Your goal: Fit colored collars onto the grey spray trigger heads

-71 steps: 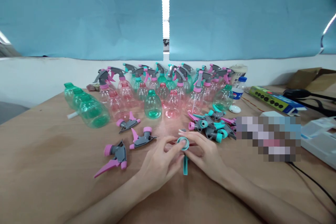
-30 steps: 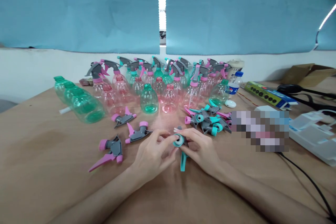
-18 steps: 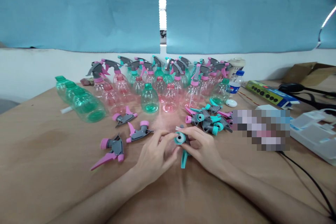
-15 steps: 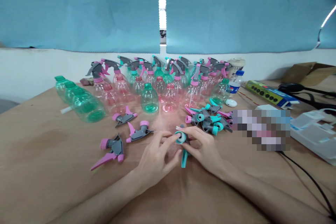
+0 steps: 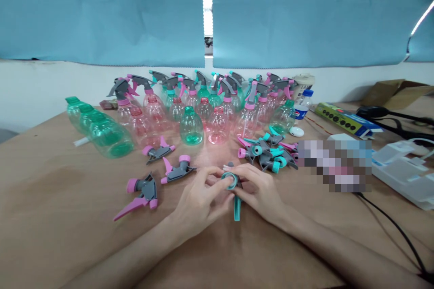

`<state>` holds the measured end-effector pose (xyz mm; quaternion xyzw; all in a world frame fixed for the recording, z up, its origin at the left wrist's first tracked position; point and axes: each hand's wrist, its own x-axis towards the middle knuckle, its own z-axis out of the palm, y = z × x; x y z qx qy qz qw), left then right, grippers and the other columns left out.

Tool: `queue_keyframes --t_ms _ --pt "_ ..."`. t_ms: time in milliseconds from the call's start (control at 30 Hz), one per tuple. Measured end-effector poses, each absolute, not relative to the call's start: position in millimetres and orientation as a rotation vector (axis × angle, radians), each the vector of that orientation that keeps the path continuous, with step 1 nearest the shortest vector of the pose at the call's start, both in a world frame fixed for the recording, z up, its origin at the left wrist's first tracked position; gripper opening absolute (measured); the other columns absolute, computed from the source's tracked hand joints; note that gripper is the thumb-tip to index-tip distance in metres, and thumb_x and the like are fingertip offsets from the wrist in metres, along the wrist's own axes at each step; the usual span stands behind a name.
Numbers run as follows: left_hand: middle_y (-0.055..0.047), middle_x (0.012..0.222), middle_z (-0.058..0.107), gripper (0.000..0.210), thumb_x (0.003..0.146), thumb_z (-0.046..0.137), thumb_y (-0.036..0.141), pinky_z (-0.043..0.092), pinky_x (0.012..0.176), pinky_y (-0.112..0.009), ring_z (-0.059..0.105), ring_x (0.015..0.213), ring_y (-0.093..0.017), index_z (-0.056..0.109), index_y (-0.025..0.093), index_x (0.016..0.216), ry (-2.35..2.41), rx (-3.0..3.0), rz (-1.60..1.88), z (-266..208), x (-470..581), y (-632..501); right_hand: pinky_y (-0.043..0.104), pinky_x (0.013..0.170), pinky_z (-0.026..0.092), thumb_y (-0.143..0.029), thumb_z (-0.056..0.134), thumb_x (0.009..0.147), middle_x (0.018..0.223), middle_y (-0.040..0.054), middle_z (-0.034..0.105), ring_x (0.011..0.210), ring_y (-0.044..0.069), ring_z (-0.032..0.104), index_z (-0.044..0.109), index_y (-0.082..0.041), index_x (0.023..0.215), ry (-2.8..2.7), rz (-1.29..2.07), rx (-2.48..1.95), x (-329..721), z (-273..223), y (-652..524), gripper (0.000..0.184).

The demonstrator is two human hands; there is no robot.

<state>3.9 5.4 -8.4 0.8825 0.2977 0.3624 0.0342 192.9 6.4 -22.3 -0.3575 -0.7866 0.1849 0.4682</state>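
Near centre of the brown wooden worktop [image 5: 68, 216], both hands meet on one teal-and-grey plastic trigger sprayer head [image 5: 233, 187]. Left hand [image 5: 200, 201] pinches the teal round collar from the left with thumb and forefinger; right hand [image 5: 259, 192] grips the grey body from the right, fingers curled over it. Neither hand is clenched or released: both are grasping the same piece.

Long axis of the sprayer head runs near–far: collar at the far end, teal lever pointing toward the near edge, down between the two wrists. The piece sits between the hands, about equally close to each.

Surroundings: three pink-and-grey trigger sprayer heads [image 5: 149, 187] lie loose to the left. A heap of mixed teal and pink sprayer heads [image 5: 267, 156] lies to the far right. Beyond, a cluster of clear pink and green plastic bottles [image 5: 203, 115], some capped with sprayers; a row of green bottles lying on their sides [image 5: 98, 128] at far left.

Hidden: the grey body is mostly covered by right-hand fingers; whether the piece touches the worktop cannot be told. A pixelated block [image 5: 334, 165] masks part of the right side.
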Motion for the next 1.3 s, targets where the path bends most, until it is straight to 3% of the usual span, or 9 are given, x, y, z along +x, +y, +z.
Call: queue_keyframes --t_ms 333,667,867,1300 --pt "-0.006 0.099 0.053 0.026 0.084 0.057 0.024 0.053 0.072 -0.031 0.058 0.080 -0.016 0.057 0.021 0.110 1.125 2.718 1.167 -5.5 4.9 5.3 0.033 0.083 0.053 -0.020 0.060 0.085 0.105 0.0038 0.067 0.097 0.019 0.062 0.061 -0.025 0.110 -1.903 0.413 -0.903 194.7 -24.5 8.4 0.026" --pt "-0.008 0.109 0.049 0.031 0.087 0.053 0.021 0.050 0.086 -0.038 0.054 0.098 -0.020 0.054 0.024 0.118 0.994 2.527 1.004 -5.8 2.8 3.7 0.033 0.079 0.054 -0.022 0.058 0.086 0.101 0.0044 0.067 0.093 0.019 0.063 0.061 -0.025 0.111 -1.911 0.363 -0.892 196.2 -24.2 8.9 0.025" --pt "-0.007 0.103 0.051 0.021 0.089 0.049 0.019 0.051 0.081 -0.034 0.055 0.092 -0.019 0.056 0.021 0.108 0.974 2.529 1.039 1.3 2.4 3.2 0.035 0.083 0.052 -0.019 0.056 0.087 0.100 0.0056 0.066 0.096 0.020 0.061 0.058 -0.024 0.117 -1.982 0.295 -0.852 193.9 -20.5 8.2 0.031" --pt "-0.003 0.100 0.046 0.017 0.092 0.046 0.015 0.048 0.079 -0.029 0.053 0.085 -0.014 0.057 0.022 0.103 1.029 2.446 1.085 0.3 1.1 0.8 0.033 0.082 0.053 -0.021 0.061 0.085 0.102 0.0051 0.067 0.096 0.019 0.062 0.062 -0.023 0.108 -1.977 0.346 -0.871 192.0 -20.1 6.1 0.023"
